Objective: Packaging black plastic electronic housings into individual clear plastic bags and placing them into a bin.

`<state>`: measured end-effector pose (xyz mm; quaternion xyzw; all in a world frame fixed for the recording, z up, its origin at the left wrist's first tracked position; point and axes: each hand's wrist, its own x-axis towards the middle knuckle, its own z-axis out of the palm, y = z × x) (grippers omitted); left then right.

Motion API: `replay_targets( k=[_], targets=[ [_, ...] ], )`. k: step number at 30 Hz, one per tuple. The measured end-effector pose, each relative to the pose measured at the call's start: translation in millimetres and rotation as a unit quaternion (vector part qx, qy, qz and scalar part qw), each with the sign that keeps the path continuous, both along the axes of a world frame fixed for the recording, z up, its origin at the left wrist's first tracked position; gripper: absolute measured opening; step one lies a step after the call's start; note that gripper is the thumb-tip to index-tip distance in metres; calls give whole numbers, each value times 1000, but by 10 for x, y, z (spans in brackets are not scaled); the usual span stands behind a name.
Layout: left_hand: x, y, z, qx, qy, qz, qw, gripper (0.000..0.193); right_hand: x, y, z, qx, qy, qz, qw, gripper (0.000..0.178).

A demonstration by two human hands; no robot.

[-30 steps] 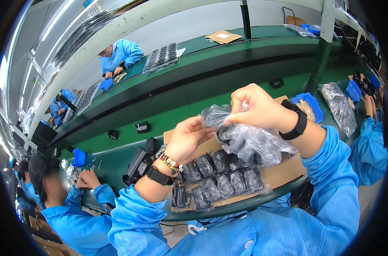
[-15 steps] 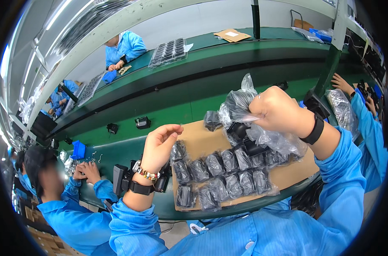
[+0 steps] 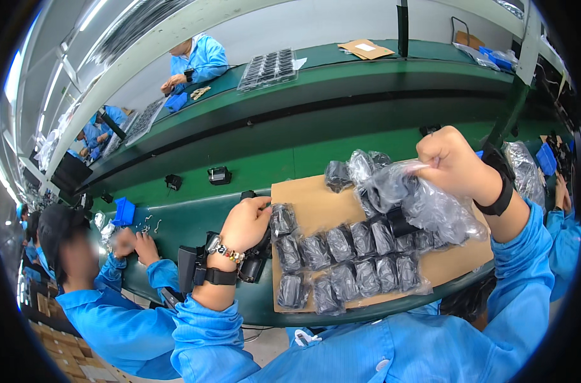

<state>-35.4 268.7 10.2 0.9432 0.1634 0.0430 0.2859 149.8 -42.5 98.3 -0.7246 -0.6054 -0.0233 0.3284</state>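
My right hand (image 3: 453, 159) is closed on the gathered edge of a clear plastic bag (image 3: 437, 207), raised over the right part of a brown cardboard sheet (image 3: 303, 198). The bag sags down to the left, crumpled, with dark pieces in or under it. Several black parts in clear wrap, such as one wrapped part (image 3: 340, 242), lie in rough rows on the cardboard. Others are bunched at its far edge beside a wrapped part (image 3: 337, 175). At the cardboard's left edge, my left hand (image 3: 247, 223) has its fingers stretched toward the nearest wrapped part (image 3: 282, 220), holding nothing I can see.
On my left a co-worker (image 3: 105, 300) handles small things by a blue bin (image 3: 123, 212). Another person (image 3: 198, 60) sits across the green bench, near a tray of dark parts (image 3: 268, 70). A post (image 3: 510, 108) stands at the far right, near wrapped silvery packs (image 3: 525, 167).
My right hand has risen and shifted right, drawing the bag up and stretching it. Dark wrapped parts now show at the far edge. My left hand has come down to the cardboard's left edge.
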Motion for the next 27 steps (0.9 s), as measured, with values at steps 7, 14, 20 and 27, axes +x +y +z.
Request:
replay_targets(
  k=[7, 14, 20, 27],
  targets=[
    [58, -71, -26, 118, 78, 31, 989, 27, 129, -149, -9, 35, 5, -4, 999, 36],
    [121, -59, -65, 110, -45, -41, 992, 14, 44, -171, 145, 168, 85, -82, 979, 7],
    [336, -480, 479, 132, -146, -131, 972, 14, 27, -99, -8, 41, -43, -25, 998, 14],
    [613, -955, 724, 184, -186, -207, 943, 14, -115, 248, -178, -25, -77, -13, 997, 14]
  ],
)
